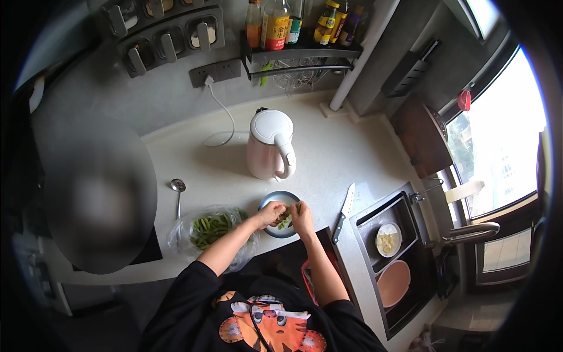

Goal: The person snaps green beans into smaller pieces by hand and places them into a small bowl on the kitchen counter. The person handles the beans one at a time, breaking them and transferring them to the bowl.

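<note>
My left hand [270, 214] and my right hand [302, 218] are close together over a round blue-rimmed dish [281, 193]. Pinched between the fingertips of both is a green pod [286, 218], partly hidden by the fingers. Pale green pieces show below it, though I cannot tell whether they lie in the dish or hang from the hands. Left of the dish, a clear plastic bag [177, 235] lies spread on the counter. Many green pods [212, 229] fill it, and my left forearm crosses its right side.
A pink-and-white electric kettle [263, 156] stands behind the dish. To the right, a kitchen knife [344, 213] lies beside the sink [398, 215], which holds a white bowl [389, 251] and a pink basin [393, 284]. A slotted ladle [178, 185] rests behind the bag.
</note>
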Demonstrator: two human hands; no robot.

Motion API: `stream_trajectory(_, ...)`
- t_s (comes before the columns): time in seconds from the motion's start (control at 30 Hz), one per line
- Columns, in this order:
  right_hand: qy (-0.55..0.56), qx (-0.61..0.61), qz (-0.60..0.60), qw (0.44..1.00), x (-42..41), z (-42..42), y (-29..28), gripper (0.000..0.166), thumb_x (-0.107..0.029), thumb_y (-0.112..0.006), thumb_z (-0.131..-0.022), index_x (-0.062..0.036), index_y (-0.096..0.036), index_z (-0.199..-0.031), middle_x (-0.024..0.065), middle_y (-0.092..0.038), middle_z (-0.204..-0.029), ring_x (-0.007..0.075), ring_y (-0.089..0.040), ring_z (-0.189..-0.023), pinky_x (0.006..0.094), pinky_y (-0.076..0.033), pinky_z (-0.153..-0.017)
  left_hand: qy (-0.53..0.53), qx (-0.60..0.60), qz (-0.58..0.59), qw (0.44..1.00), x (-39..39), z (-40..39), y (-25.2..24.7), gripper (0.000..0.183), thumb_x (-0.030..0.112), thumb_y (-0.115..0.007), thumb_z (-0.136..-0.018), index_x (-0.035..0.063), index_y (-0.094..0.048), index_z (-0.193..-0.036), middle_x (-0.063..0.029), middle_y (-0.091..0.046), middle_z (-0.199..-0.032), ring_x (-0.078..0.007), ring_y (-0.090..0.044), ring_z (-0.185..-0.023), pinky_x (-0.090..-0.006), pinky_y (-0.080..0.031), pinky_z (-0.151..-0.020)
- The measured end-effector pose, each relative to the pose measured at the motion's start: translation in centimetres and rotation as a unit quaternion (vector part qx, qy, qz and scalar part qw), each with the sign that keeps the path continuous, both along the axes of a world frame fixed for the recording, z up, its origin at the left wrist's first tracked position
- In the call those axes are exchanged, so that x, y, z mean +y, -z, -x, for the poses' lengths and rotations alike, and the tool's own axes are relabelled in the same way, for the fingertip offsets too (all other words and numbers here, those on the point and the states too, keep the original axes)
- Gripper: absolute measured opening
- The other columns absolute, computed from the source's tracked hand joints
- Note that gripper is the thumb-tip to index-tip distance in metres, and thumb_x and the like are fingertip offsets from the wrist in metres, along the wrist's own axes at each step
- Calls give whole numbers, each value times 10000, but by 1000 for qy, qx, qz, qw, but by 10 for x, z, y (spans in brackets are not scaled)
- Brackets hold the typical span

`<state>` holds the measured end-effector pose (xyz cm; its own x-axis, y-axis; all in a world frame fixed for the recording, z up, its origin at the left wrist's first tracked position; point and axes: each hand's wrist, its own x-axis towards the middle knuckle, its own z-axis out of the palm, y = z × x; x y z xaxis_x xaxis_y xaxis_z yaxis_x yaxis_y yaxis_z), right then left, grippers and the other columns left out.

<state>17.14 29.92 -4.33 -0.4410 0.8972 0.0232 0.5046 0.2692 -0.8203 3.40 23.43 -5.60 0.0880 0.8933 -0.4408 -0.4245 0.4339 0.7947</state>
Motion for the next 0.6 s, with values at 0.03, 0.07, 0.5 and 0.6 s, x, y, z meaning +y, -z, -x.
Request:
stream_trajectory(0.03, 4, 7, 9, 1000, 3, -2, 1, 248, -214, -573, -859, 18, -528, -786, 215, -581, -676, 377, -580, -652, 431, -444, -589, -3, -7, 5, 1000, 0, -1, -2, 174, 190, -409, -927, 96, -531, -846, 22, -447, -609, -37, -316, -397, -190, -227, -352)
stream_trajectory(0.07, 19, 5, -10, 1000, 6, -4, 5, 252, -220, -575, -860, 17, -530, -785, 211, -578, -662, 373, -577, -634, 428, -443, -578, 8, -17, 21, 1000, 1, 1, -4, 166, 177, -409, -921, 90, -537, -860, 20, -452, -610, -37, -322, -399, -192, -237, -353)
stream_trajectory(0.5, 186, -86, 113, 972, -64, -247, 26, 302, -251, -630, -842, 6, -525, -723, 163, -548, -601, 262, -529, -544, 383, -419, -533, -40, 517, -247, 819, -10, -11, 8, 123, 113, -520, -865, 23, -603, -870, -120, -597, -894, -296, -537, -916, -403, -399, -834)
stream_trajectory(0.6, 141, -251, 87, 954, -103, -280, 52, 289, -268, -650, -810, -13, -531, -737, 202, -558, -663, 375, -555, -630, 435, -429, -574, -62, 526, -236, 815, -16, -19, 9, 138, 105, -486, -875, 28, -596, -906, -115, -600, -925, -303, -520, -964, -413, -383, -860)
